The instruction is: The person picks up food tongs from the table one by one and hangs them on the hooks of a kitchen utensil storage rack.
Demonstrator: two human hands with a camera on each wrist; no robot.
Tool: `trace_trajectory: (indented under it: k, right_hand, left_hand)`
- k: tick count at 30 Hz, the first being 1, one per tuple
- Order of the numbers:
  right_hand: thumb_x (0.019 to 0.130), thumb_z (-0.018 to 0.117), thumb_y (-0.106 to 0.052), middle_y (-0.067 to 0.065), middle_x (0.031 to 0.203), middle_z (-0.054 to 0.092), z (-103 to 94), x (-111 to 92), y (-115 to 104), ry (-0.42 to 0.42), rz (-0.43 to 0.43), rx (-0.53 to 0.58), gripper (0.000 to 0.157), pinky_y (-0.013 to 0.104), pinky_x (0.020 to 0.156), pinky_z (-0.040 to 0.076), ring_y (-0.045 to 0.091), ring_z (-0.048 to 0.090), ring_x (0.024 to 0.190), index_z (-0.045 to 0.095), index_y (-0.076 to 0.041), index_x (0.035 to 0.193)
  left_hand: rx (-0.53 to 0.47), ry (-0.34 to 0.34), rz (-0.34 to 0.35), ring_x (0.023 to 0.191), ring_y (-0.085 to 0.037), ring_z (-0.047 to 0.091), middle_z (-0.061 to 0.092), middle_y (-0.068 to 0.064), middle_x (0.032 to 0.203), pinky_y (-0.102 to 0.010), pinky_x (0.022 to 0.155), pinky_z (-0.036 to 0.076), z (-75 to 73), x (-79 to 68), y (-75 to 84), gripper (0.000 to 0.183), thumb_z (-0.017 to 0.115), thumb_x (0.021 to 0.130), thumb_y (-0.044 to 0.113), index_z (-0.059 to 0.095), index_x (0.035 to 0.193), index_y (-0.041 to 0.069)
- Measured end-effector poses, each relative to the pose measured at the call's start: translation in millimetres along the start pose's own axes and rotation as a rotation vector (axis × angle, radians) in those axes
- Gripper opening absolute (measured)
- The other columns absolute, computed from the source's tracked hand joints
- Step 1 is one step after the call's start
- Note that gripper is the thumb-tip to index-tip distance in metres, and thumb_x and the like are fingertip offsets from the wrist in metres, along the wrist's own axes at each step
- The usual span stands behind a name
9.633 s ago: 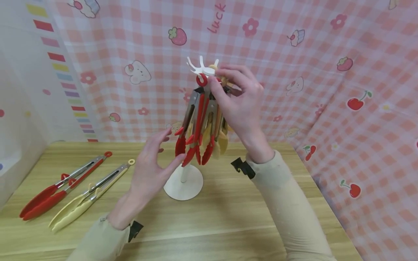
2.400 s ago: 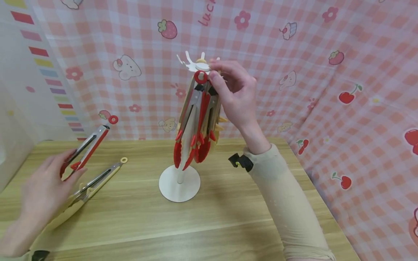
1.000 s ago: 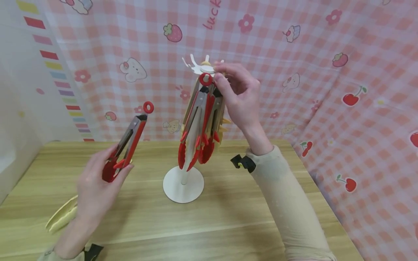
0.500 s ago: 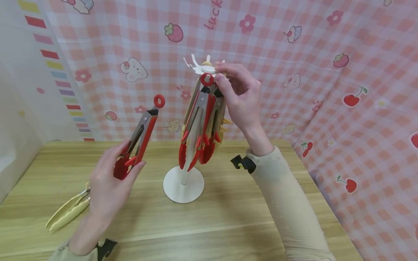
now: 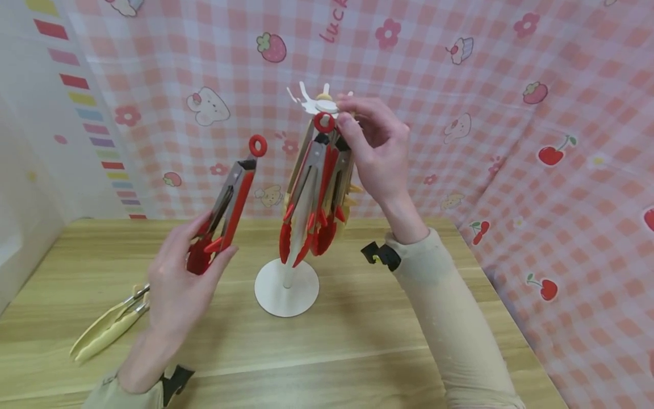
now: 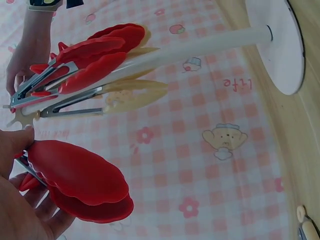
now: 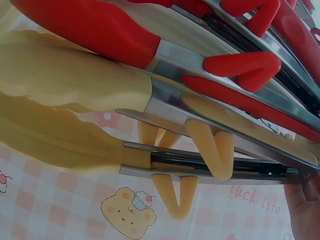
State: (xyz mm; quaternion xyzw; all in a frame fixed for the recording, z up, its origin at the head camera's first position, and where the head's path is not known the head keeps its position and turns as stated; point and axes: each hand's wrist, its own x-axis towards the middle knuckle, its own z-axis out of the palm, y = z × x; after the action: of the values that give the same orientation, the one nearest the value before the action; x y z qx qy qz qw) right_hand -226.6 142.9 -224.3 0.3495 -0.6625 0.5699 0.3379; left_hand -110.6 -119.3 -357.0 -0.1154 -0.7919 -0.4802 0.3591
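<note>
Beside the white rotating-style stand point(image 5: 286, 301), my left hand point(image 5: 179, 278) grips red-tipped tongs point(image 5: 237, 207) around their lower part, ring end up. In the left wrist view, the red heads point(image 6: 80, 175) of these tongs lie close together. My right hand point(image 5: 380, 150) pinches the hooked top point(image 5: 310, 107) of the stand between thumb and fingers; its exact contact is partly hidden. Red tongs point(image 5: 306, 170) hang by their rings from the hooks, heads down. Cream-yellow tongs point(image 7: 60, 70) hang behind them, clearest in the right wrist view.
Another pair of cream-yellow tongs point(image 5: 104, 335) lies on the wooden table point(image 5: 357, 352) at the left, its handle end hidden behind my left hand. A pink checked cloth point(image 5: 230, 79) covers the back and right sides.
My left hand has taken the red tongs from the table at left and carried them up and right towards the stand. The hanging tongs have shifted round the stand; my right hand stays at its top.
</note>
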Motion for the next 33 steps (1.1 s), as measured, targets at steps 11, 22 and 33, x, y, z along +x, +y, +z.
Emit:
trace_trajectory:
  k: [11, 22, 33]
  right_hand:
    - [0.098, 0.062, 0.004, 0.013, 0.112, 0.077, -0.8, 0, 0, 0.019, -0.007, 0.008, 0.018, 0.034, 0.099, 0.062, 0.027, 0.072, 0.12, 0.07, 0.015, 0.111]
    - [0.098, 0.061, 0.004, -0.001, 0.11, 0.077, 3.1, 1, -1, 0.02, -0.001, 0.025, 0.018, 0.036, 0.1, 0.062, 0.032, 0.071, 0.121, 0.07, 0.014, 0.111]
    - [0.099, 0.062, 0.004, -0.003, 0.11, 0.076, 2.8, 0, -1, 0.021, 0.009, 0.032, 0.018, 0.034, 0.1, 0.062, 0.015, 0.072, 0.12, 0.069, 0.014, 0.111]
  left_hand:
    - [-0.024, -0.044, -0.019, 0.101, 0.012, 0.059, 0.068, -0.017, 0.126, 0.001, 0.081, 0.051, 6.8, 8.4, 12.8, 0.071, 0.087, 0.082, -0.002, 0.061, 0.146, 0.014]
    - [0.034, -0.056, 0.015, 0.103, -0.025, 0.066, 0.069, -0.017, 0.13, 0.004, 0.08, 0.046, 10.0, 20.5, 22.4, 0.065, 0.086, 0.086, 0.006, 0.059, 0.145, 0.01]
    - [0.03, -0.029, 0.048, 0.097, -0.021, 0.064, 0.071, -0.017, 0.127, 0.0, 0.071, 0.043, 14.1, 28.7, 22.3, 0.063, 0.086, 0.087, 0.008, 0.061, 0.145, 0.011]
